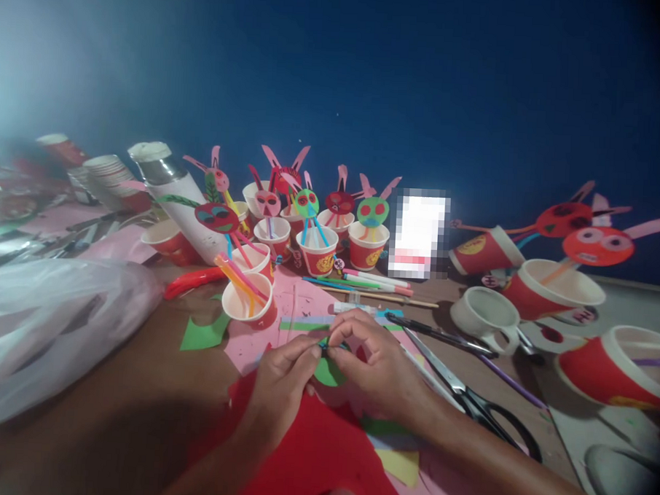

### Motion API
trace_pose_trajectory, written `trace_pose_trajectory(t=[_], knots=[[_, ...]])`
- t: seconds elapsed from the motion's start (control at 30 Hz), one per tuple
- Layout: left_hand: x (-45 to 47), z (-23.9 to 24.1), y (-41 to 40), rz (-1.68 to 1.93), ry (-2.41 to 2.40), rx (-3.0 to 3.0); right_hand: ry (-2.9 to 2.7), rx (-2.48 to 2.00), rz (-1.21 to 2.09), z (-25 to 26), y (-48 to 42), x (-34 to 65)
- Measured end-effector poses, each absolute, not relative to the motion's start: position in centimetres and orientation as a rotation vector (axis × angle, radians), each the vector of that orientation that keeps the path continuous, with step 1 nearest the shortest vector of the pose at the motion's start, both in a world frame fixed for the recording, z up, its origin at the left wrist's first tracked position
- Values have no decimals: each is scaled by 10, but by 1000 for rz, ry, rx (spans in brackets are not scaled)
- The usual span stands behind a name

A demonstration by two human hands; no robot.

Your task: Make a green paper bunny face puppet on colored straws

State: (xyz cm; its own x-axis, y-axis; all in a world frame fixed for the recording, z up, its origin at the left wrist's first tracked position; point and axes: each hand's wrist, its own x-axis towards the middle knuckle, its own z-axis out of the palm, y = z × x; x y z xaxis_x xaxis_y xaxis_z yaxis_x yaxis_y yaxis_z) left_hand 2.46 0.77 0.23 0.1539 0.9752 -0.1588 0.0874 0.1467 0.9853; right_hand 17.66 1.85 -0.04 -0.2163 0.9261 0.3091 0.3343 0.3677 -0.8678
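Observation:
My left hand (284, 380) and my right hand (372, 359) meet at the middle of the table. Both are closed in a pinch on a small dark green piece (324, 344), mostly hidden by the fingertips. Right below the fingers is a green paper piece (329, 374) with a rounded edge. Red paper (321, 451) lies underneath, over pink paper (300, 297). To the right of my right hand lie black-handled scissors (460, 388) and a black pen (441, 334).
Paper cups (315, 261) with paper rabbit-like faces on straws stand at the back. A white mug (483, 320) and more cups (555, 290) are on the right. Markers (377, 281) lie behind my hands. A plastic bag (58, 323) covers the left side.

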Motion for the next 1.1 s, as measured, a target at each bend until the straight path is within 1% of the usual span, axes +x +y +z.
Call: trace_pose_trajectory(t=[0.37,0.57,0.8,1.1], knots=[[23,4,6,950,1214,1317,-1761,-1116,878,0,19,175],[24,-2,6,932,1215,1245,-1763,-1104,903,-1,18,175],[24,2,6,937,1246,1208,-1754,-1131,924,1,19,176],[24,-2,6,925,1253,1386,-1801,-1159,874,2,18,176]])
